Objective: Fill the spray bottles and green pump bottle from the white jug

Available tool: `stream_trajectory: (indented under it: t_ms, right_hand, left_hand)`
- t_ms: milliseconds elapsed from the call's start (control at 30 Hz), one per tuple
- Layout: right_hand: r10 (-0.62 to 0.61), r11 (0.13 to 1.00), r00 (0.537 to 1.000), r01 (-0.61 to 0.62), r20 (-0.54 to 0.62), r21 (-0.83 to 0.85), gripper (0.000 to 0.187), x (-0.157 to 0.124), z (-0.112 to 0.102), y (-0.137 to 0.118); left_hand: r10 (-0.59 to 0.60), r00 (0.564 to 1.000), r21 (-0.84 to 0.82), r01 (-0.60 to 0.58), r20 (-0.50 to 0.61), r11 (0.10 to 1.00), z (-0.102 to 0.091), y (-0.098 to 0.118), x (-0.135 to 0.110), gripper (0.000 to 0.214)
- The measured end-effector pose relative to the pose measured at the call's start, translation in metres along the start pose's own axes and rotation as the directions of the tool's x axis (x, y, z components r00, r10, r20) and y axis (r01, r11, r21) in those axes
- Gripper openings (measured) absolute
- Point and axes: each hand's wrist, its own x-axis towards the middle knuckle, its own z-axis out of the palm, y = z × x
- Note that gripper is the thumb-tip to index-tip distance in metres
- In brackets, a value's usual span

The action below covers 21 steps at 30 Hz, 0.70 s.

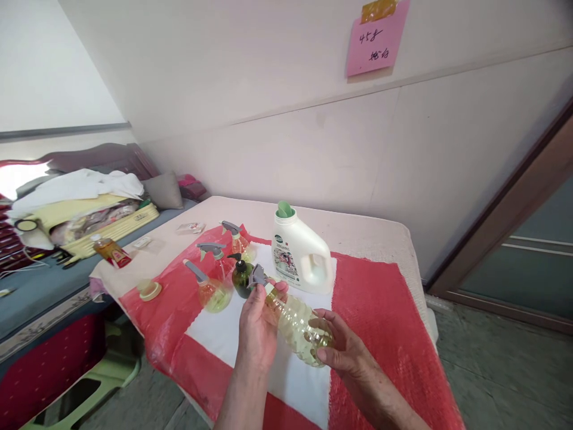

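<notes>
Between my two hands lies a clear yellowish spray bottle (298, 327), tilted with its grey spray head up to the left. My left hand (259, 325) is closed around the neck, just below the spray head. At the base end, my right hand (344, 349) grips the bottle with thumb and fingers. Right behind stands a large white detergent jug (302, 254), its mouth uncapped and something green in it. A dark green pump bottle (242, 276) is just left of my left hand, partly hidden by it.
Several other spray bottles, one with yellow-green liquid (215, 297), stand on the red and white cloth (376, 316). A pale green cap (149, 290) lies at the left. An amber bottle (111, 252) lies beyond the table edge area. A green stool (102, 382) stands below left.
</notes>
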Motion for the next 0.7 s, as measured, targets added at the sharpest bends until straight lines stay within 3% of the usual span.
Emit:
stream_trajectory:
  t_ms: [100,233,333,567,700]
  right_hand:
    - [0.027,0.999,1.0,-0.027,0.013,0.038,0.067,0.0,0.0,-0.001]
    - [0.242,0.952,0.969,-0.245,0.039,0.181,0.06,0.001,-0.001,0.001]
    - [0.358,0.913,0.93,-0.368,0.087,0.174,0.064,0.003,-0.002,0.006]
    - [0.179,0.974,0.981,-0.188,0.077,0.124,0.057,0.001,-0.006,0.011]
    - [0.147,0.98,0.984,-0.159,0.099,0.12,0.061,-0.001,-0.005,0.008]
  left_hand:
    - [-0.01,1.0,-0.001,0.01,-0.001,1.0,0.0,-0.001,0.0,0.03]
    - [-0.04,0.999,0.003,0.04,0.013,0.999,-0.001,-0.002,-0.002,0.031]
    - [-0.047,0.999,-0.014,0.047,0.017,0.999,-0.001,-0.002,-0.002,0.03]
    - [-0.016,0.999,-0.045,0.015,-0.032,0.999,-0.006,0.002,0.003,0.025]
    - [-0.02,0.997,-0.06,0.016,-0.074,0.998,-0.009,0.006,0.008,0.024]
